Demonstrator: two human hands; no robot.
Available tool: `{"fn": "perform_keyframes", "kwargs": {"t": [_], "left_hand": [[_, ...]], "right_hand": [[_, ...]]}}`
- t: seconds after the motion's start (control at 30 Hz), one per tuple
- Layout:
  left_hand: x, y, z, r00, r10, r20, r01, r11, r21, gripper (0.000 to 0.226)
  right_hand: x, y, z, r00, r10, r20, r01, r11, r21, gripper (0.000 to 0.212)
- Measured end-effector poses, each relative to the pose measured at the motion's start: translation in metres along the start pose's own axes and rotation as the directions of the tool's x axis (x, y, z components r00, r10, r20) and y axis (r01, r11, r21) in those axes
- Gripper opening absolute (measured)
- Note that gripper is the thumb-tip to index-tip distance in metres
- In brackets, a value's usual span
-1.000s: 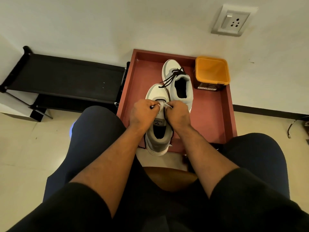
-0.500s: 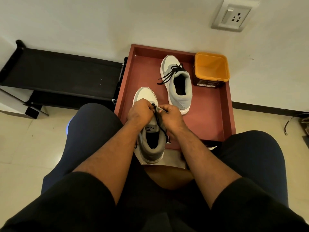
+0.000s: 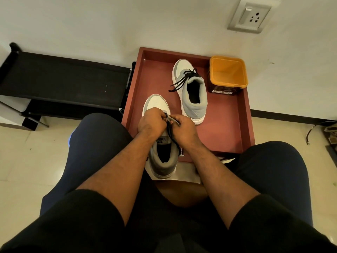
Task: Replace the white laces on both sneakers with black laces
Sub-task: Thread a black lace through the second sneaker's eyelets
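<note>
Two grey and white sneakers lie on a dark red tray [image 3: 224, 132]. The far sneaker [image 3: 192, 94] carries a black lace with loose ends trailing to its left. The near sneaker [image 3: 161, 156] hangs over the tray's front edge, heel toward me. My left hand [image 3: 152, 122] grips the near sneaker over its lacing, fingers curled. My right hand [image 3: 184, 127] pinches a black lace [image 3: 173, 137] near its pale tip; the lace trails down the shoe's right side. The eyelets are hidden under my hands.
An orange square tub [image 3: 228, 74] stands at the tray's back right corner. A black low rack [image 3: 63, 83] stands to the left against the wall. A wall socket [image 3: 252, 15] is above. A cable [image 3: 313, 130] lies on the floor at right.
The near sneaker and both hands have come toward me, away from the far sneaker, with the heel now past the tray's front edge. Both hands stay on the lacing.
</note>
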State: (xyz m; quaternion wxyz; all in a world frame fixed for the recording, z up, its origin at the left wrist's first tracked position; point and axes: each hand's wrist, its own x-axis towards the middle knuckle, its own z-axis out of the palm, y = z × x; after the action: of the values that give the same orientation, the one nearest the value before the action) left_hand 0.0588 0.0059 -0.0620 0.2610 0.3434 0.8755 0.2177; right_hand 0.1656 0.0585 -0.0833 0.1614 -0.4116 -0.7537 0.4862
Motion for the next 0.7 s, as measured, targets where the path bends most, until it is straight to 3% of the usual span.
{"fn": "perform_keyframes", "kwargs": {"t": [0.23, 0.33, 0.5, 0.7], "left_hand": [[0.004, 0.002, 0.0, 1.0, -0.007, 0.003, 0.007, 0.994, 0.106, 0.013], [0.006, 0.001, 0.002, 0.999, -0.035, 0.013, 0.034, 0.996, 0.077, 0.011], [0.004, -0.003, 0.001, 0.986, -0.154, -0.066, 0.139, 0.972, -0.192, 0.007], [0.009, -0.013, 0.002, 0.997, -0.067, -0.031, 0.059, 0.978, -0.199, 0.021]], "right_hand": [[0.016, -0.01, -0.015, 0.936, 0.292, 0.195, -0.335, 0.91, 0.246, 0.031], [0.019, -0.014, -0.018, 0.922, 0.312, 0.23, -0.362, 0.904, 0.225, 0.029], [0.025, -0.011, -0.019, 0.91, 0.354, 0.215, -0.401, 0.883, 0.245, 0.016], [0.022, 0.001, -0.012, 0.956, 0.258, 0.143, -0.29, 0.909, 0.298, 0.01]]}}
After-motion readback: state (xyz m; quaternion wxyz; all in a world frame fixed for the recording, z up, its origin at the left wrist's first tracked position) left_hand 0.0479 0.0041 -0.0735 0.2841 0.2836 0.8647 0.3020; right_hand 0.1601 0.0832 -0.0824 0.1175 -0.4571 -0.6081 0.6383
